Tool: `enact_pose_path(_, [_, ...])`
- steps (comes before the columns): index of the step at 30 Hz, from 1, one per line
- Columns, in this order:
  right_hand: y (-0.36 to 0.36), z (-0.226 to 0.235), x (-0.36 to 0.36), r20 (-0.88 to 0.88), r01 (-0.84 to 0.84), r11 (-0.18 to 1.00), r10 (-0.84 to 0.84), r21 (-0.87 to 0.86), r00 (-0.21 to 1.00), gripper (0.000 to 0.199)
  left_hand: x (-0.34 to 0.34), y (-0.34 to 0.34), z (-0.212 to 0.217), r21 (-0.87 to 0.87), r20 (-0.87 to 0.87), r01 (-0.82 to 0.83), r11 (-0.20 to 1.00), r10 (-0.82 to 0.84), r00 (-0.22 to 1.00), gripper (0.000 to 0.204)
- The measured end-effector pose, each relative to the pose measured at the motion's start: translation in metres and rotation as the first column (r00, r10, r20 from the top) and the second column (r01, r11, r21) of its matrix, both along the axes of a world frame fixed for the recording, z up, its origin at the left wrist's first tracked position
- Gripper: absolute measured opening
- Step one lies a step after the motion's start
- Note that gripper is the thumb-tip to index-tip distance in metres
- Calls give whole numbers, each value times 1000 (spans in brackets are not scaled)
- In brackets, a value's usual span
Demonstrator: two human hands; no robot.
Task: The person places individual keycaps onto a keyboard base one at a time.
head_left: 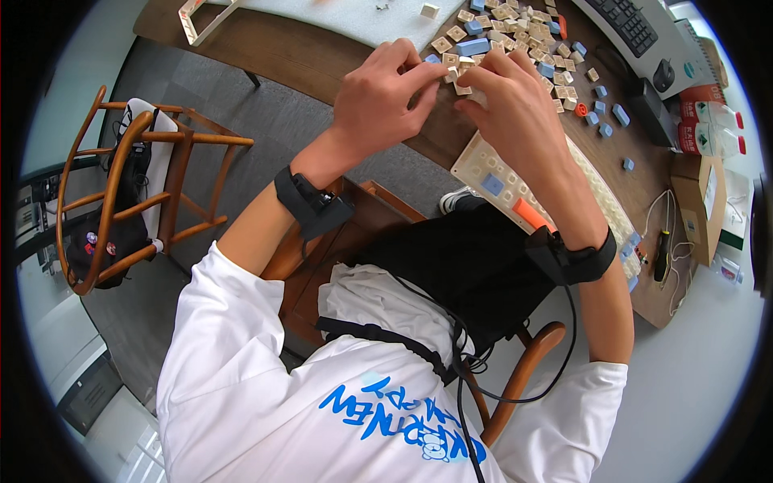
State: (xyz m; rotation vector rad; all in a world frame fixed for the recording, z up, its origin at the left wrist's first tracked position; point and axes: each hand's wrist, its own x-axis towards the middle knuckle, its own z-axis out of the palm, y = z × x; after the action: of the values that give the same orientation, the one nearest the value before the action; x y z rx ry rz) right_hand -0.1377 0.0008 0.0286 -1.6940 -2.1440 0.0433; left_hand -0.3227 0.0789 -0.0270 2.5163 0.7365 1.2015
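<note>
I see the keyboard [485, 167] along the worktop's [652, 179] near edge. Past it, the left hand [388, 98] and right hand [515, 101] are half curled beside the loose keycaps [522, 38]; any grip I can't tell. A slipped pinch might drop one overboard. Farther right: capped bottles [702, 138], cardboard box [694, 193], contents hidden.

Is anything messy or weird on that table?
Yes, a bit messy: lots of loose keycaps lie jumbled on the table, off the keyboard. One blue keycap sits by itself, away from the pile, like a stray. Nothing looks clearly broken.
</note>
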Motion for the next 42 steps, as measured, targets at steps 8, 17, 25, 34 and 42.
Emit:
enact_pose_path(8, [2,-11,-1,-5,-17,1000,17,-24,1000,22,-1,1,1,31,-9,7,999,-7,1000,24])
enact_pose_path(17, [-4,0,-6,-188,-79,989,54,-125,981,12,-2,3,-6,81,-79,2,997,5,997,30])
enact_pose_path(25, [-3,-5,0,-158,-86,993,72,-84,985,17,-3,4,-5,78,-105,19,997,-11,994,24])
enact_pose_path(34, [13,10,12,-119,-34,998,40,51,992,17,-6,4,-4,65,-122,26,998,-17,992,26])
enact_pose_path(42, [43,5,25,-24,-44,999,44,18,999,14,-4,5,-6,51,-92,-2,999,6,996,26])
